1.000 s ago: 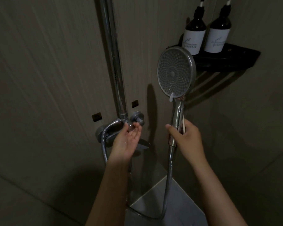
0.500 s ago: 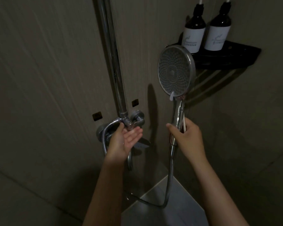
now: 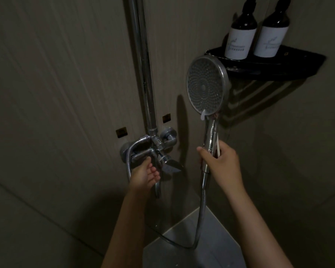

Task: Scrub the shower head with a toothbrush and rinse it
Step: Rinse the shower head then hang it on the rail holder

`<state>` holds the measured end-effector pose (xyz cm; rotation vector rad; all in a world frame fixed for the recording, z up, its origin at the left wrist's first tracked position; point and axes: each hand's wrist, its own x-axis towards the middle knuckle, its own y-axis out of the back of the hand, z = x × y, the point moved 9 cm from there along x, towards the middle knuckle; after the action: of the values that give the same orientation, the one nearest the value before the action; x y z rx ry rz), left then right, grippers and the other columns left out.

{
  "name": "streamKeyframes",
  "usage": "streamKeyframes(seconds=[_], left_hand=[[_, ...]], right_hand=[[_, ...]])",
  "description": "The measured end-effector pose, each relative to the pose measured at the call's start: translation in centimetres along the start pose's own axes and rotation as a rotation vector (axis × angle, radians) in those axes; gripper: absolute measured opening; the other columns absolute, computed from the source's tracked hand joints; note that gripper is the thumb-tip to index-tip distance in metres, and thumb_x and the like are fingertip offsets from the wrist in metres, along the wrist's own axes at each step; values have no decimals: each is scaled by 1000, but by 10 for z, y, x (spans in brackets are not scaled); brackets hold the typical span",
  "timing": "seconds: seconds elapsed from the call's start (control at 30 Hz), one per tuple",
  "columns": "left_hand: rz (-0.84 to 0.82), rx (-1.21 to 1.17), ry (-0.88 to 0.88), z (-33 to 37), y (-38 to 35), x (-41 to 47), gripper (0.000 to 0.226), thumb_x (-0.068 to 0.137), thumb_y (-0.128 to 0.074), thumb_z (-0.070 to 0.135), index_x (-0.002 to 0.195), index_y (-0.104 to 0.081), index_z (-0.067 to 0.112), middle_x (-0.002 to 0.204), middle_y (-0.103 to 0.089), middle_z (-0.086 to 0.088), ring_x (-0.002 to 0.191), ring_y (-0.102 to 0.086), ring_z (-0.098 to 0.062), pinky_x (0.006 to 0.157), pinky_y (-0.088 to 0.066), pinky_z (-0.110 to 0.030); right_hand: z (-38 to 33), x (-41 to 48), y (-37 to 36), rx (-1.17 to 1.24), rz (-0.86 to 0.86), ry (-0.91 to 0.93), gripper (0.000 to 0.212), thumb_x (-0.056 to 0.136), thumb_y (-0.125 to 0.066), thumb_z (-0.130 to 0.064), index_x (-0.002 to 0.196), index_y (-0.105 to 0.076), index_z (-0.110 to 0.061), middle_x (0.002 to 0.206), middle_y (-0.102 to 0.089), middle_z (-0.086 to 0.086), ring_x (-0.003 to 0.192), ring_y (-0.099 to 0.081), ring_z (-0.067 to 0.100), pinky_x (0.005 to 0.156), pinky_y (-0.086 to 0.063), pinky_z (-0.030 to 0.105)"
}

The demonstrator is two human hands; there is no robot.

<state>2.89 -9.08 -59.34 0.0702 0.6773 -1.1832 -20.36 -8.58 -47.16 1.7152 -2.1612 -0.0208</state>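
Shower head: we hold it upright at the right of the scene, its round nozzle face turned toward us, just in front of and below the corner shelf.
Right hand: our grip is wrapped tight round the chrome handle below the head, thumb across the near side.
Toothbrush: we see a thin white stick tucked against the handle inside the same grip; its bristle end is too hidden for us to tell.
Left hand: our palm faces up under the mixer valve, fingers loosely curled and spread, thumb touching the valve body; nothing is held in it.
Hose: it drops from the handle, loops near the floor and climbs back to the valve's left side.
Lever: it juts out to the right of our left hand, apart from it.
Riser pipe: it stands vertically on the wall above the valve.
Bottles: we see two dark pump bottles with pale labels side by side on the shelf.
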Motion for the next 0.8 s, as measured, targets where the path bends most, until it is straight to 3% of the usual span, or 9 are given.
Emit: streamKeyframes(seconds=[0.13,0.2,0.3,0.4,0.53,0.67,0.8], left_hand=[[-103,87,36,-12,-9,-2,59,89,-56,35,137,-42,3,133,-53,-20,117,-55,-28,89,-46,-34],[-147,112,53,-19,-19,-5,59,88,-59,33,136,-42,4,135,-52,-21,121,-54,-28,99,-44,-36],[-165,75,-5,-21,-31,-9,43,90,-57,26,125,-52,1,129,-57,-21,119,-56,-28,108,-39,-40],[-148,87,-76,-19,-34,-9,36,91,-57,19,122,-54,0,128,-58,-20,119,-55,-28,108,-39,-37],[-134,126,-137,-18,-34,-5,35,93,-53,14,122,-54,-5,122,-60,-21,120,-55,-30,105,-42,-35],[-159,145,-140,-19,-35,2,34,94,-52,14,122,-52,-4,121,-58,-21,112,-57,-29,99,-44,-34],[-200,169,-119,-22,-34,12,22,94,-53,18,110,-58,5,117,-61,-17,105,-61,-25,88,-48,-28]], right_hand=[[6,-1,0,-36,9,-29,16,81,-71,-25,71,-59,-21,61,-63,-4,57,-61,7,55,-48,25],[9,-2,2,-63,23,-47,16,80,-72,-25,71,-60,-19,62,-63,-2,58,-60,11,57,-49,32],[14,-4,6,-82,49,-61,18,78,-73,-24,69,-59,-19,59,-60,-5,53,-56,1,53,-45,28],[21,-6,10,-84,56,-88,19,78,-73,-24,68,-58,-18,58,-58,-3,53,-55,9,53,-47,32],[23,-6,16,-93,93,-74,28,78,-74,-22,62,-51,-20,52,-51,-6,45,-47,0,43,-36,13],[22,-7,20,-98,124,-63,32,77,-74,-21,59,-48,-21,49,-48,-8,43,-45,-1,42,-34,11],[22,-9,19,-120,100,-78,27,78,-73,-24,68,-55,-7,56,-53,0,51,-49,11,51,-42,31]])
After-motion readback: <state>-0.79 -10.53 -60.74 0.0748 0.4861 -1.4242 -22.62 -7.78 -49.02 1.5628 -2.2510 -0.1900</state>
